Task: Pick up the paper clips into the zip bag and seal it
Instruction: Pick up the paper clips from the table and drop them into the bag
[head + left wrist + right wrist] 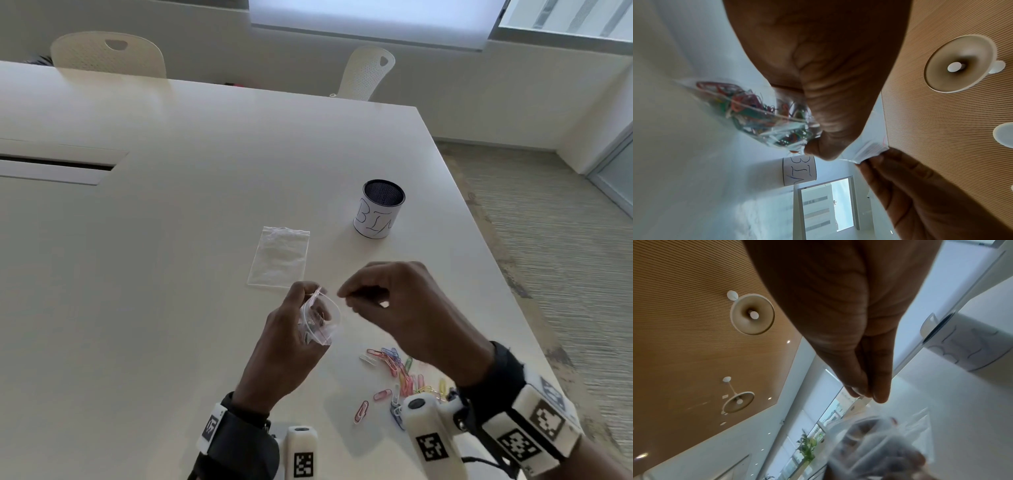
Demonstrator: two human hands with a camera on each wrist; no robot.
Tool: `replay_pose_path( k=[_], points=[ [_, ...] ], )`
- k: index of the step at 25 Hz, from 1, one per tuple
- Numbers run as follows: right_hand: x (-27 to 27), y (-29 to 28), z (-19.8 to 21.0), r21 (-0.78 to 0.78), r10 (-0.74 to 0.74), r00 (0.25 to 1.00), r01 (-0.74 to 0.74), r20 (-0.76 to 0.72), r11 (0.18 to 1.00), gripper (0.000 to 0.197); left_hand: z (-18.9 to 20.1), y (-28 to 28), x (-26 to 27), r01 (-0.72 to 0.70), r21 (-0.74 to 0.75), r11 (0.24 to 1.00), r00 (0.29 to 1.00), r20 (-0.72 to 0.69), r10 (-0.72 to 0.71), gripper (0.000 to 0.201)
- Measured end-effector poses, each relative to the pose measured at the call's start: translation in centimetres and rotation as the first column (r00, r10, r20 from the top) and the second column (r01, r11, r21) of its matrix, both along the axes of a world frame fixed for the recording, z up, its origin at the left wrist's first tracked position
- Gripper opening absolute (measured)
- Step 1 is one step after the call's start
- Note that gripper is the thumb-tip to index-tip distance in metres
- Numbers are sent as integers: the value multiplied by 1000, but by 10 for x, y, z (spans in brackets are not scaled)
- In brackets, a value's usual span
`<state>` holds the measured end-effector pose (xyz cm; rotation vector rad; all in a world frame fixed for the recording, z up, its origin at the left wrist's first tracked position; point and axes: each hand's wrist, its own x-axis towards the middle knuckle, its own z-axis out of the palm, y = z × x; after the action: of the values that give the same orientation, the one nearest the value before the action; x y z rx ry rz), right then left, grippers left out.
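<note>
Both hands were raised above the surface [171,240] at lower centre of the head view. The left hand [287,349] was curled round a clear, thin plastic zip bag [317,322], its thumb and fingers pinching the film near the mouth; the mouth bowed open into a rounded loop edged by a pink zip line. In the left wrist view, the bag [756,113] bulged with a tangle of coloured wire paper clips. The right hand [404,308] hovered just right of the bag mouth, back upward, fingertips [869,389] drawn together in a pinch; whether a clip lay between them cannot be told. Loose paper clips [400,373], looped wire in pink, blue, yellow, green and white, lay scattered on the surface at lower right, below the right hand. A second flat, transparent bag [279,257] lay on the smooth pale surface just above the hands. A cylindrical mesh cup [380,209] wrapped in white paper lettered "BIN" stood upright at centre right.
</note>
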<state>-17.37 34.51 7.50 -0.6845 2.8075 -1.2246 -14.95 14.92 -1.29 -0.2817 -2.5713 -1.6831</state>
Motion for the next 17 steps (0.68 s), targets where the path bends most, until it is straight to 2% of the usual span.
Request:
replay_pose_path(
  k=[3, 5, 8, 11, 13, 15, 16, 17],
  points=[
    [8, 35, -26, 162, 8, 997, -21, 79, 987, 9, -7, 3, 4, 26, -12, 1000, 1000, 6, -26, 55],
    [15, 48, -49, 301, 82, 986, -123, 145, 946, 17, -7, 1, 6, 18, -11, 1000, 1000, 6, -18, 55],
    [24, 58, -75, 376, 193, 967, -243, 165, 894, 14, -6, 0, 6, 14, 2, 1000, 1000, 13, -14, 56],
    [26, 66, -78, 428, 214, 970, -244, 118, 870, 6, -7, -3, 2, -9, 18, 1000, 1000, 14, 9, 57],
    [29, 73, -70, 446, 180, 977, -213, 116, 870, 24, -6, -3, 2, -12, 25, 1000, 1000, 14, 11, 56],
    [33, 77, -65, 505, 193, 970, -242, 148, 829, 54, -6, -2, 2, -8, 39, 999, 1000, 18, 7, 54],
    [35, 77, -65, 549, 206, 964, -267, 170, 792, 62, -7, -2, 3, -8, 45, 999, 1000, 17, 7, 53],
    [39, 77, -66, 575, 213, 959, -283, 188, 768, 62, -6, -2, 3, -7, 49, 999, 1000, 14, 6, 52]
  ],
)
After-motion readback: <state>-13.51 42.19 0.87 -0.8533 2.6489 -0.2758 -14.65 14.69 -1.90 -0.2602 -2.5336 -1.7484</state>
